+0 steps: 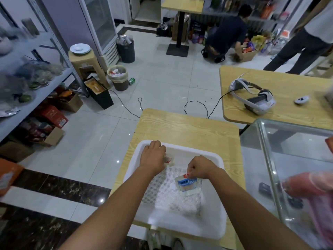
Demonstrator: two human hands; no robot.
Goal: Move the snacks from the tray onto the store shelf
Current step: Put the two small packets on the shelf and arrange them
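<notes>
A white perforated tray point(212, 224) sits on a small wooden table point(187, 127) in front of me. My right hand point(200, 167) pinches the top edge of a blue and white snack packet point(187, 184) that hangs just over the tray floor. At the tray's far left corner my left hand point(153, 156) grips a pale snack packet with red print point(169, 159), mostly hidden under the palm. The grey store shelf point(30, 107) stands to my left, blurred, with bagged goods on it.
Boxes of goods point(52, 123) lie on the floor under the shelf. A glass display case point(292, 168) stands at my right. A second table point(281, 82) holds a white headset. Two bins, a cable and two other people are farther back.
</notes>
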